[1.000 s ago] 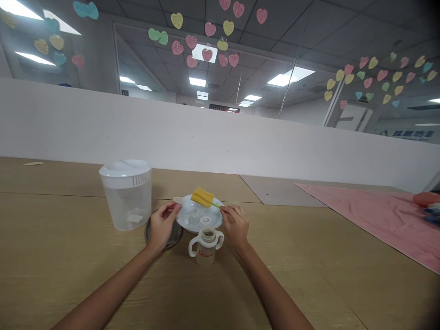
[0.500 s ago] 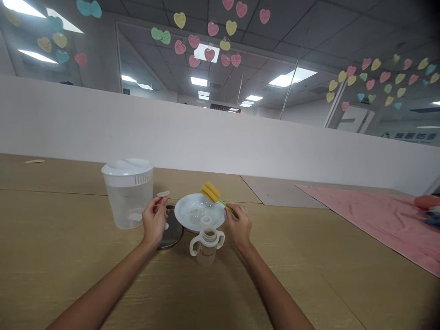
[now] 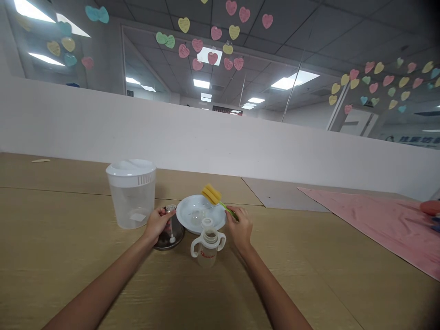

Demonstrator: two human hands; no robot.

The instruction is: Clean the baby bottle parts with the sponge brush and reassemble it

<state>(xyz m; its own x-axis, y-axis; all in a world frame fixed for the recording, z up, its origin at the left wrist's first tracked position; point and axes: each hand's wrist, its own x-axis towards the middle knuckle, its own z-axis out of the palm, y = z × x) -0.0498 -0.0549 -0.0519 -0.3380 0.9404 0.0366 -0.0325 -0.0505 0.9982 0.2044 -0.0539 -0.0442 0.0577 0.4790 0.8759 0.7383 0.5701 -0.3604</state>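
Observation:
My right hand is closed on the green handle of a sponge brush, whose yellow head is above the rim of a white bowl. My left hand pinches a small pale ring-like piece over a dark round metal tray. A small white piece shows on or just above that tray. Something clear lies in the bowl. In front of the bowl stands an uncapped clear bottle with two white handles.
Left of the tray stands a clear bucket with a white lid. A pink cloth covers the right side, with red and blue items at its edge. A white wall runs behind the table.
My left hand has lowered and shifted slightly right over the metal tray, and the pale piece has tilted. My right hand with the brush has barely moved. The whole view has shifted slightly.

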